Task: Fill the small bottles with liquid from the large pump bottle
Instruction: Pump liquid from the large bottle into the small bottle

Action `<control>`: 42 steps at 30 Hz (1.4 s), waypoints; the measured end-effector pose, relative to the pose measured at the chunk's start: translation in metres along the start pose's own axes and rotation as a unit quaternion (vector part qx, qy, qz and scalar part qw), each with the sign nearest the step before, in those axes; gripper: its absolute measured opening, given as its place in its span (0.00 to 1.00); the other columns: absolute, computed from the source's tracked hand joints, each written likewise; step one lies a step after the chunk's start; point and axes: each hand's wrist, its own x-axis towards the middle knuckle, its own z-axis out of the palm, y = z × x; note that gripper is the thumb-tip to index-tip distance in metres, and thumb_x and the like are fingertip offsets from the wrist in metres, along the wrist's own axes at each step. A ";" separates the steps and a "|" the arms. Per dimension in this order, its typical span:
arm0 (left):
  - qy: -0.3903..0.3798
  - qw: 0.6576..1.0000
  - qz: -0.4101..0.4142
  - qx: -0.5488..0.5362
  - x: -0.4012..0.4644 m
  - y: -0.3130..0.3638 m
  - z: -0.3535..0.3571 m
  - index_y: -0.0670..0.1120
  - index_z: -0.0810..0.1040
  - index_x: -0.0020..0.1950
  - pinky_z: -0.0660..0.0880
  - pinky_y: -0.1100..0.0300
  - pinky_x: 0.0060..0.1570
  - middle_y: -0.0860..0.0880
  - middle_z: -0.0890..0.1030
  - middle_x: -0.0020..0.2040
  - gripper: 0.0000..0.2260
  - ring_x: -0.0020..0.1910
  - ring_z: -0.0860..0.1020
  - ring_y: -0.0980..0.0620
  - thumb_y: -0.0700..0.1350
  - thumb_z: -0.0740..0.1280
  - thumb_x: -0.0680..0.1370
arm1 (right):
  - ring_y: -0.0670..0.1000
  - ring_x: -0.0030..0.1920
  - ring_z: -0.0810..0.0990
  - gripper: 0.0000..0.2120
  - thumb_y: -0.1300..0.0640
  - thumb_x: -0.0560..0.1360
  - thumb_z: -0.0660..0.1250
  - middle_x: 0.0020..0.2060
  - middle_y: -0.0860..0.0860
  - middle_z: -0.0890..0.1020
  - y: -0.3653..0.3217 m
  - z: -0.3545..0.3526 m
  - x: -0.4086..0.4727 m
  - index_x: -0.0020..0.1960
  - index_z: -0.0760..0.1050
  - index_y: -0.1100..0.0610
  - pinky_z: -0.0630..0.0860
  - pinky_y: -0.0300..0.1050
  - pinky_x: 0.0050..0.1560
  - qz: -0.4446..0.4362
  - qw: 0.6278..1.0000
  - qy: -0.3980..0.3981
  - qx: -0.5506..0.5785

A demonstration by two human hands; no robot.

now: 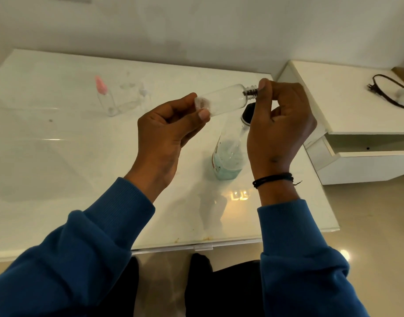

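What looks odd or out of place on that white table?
Little stands out. One clear bottle lies on its side beside the upright pink-capped bottle, and brownish stains mark the table's near edge. No spill shows.

This looks like a room in a home: a low, glossy white bench (59, 143) lies under the hands, a matching white cabinet (356, 124) (drawer slightly open) stands right of them with a black power cord (386, 90) on top, and polished beige floor tiles (367, 213) lie below.
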 end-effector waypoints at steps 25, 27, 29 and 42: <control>-0.004 1.000 -0.004 0.013 0.001 -0.005 -0.001 0.40 0.83 0.59 0.81 0.56 0.56 0.43 0.87 0.54 0.16 0.56 0.85 0.43 0.35 0.75 0.72 | 0.51 0.36 0.77 0.12 0.53 0.79 0.68 0.36 0.40 0.77 0.000 -0.004 0.006 0.38 0.80 0.54 0.77 0.56 0.39 -0.017 0.999 -0.010 -0.032; -0.004 1.000 -0.006 0.011 0.001 -0.005 -0.002 0.39 0.82 0.61 0.81 0.56 0.56 0.42 0.86 0.55 0.17 0.56 0.85 0.43 0.35 0.75 0.72 | 0.50 0.36 0.77 0.11 0.53 0.78 0.68 0.36 0.40 0.77 0.001 -0.004 0.004 0.38 0.79 0.54 0.77 0.57 0.39 -0.012 1.000 -0.013 -0.026; -0.005 1.000 -0.006 0.006 0.000 -0.005 -0.001 0.39 0.82 0.61 0.81 0.55 0.57 0.42 0.86 0.55 0.19 0.56 0.85 0.43 0.38 0.76 0.70 | 0.52 0.37 0.77 0.11 0.54 0.78 0.69 0.36 0.40 0.77 0.001 -0.006 0.005 0.37 0.80 0.54 0.76 0.52 0.39 -0.014 0.999 -0.009 -0.028; -0.003 1.000 -0.003 0.007 0.000 -0.004 0.001 0.40 0.83 0.59 0.81 0.54 0.57 0.43 0.87 0.54 0.20 0.56 0.85 0.43 0.39 0.76 0.67 | 0.55 0.39 0.78 0.12 0.53 0.79 0.68 0.37 0.41 0.77 -0.003 -0.007 0.006 0.39 0.81 0.55 0.68 0.35 0.43 -0.012 0.999 -0.010 -0.038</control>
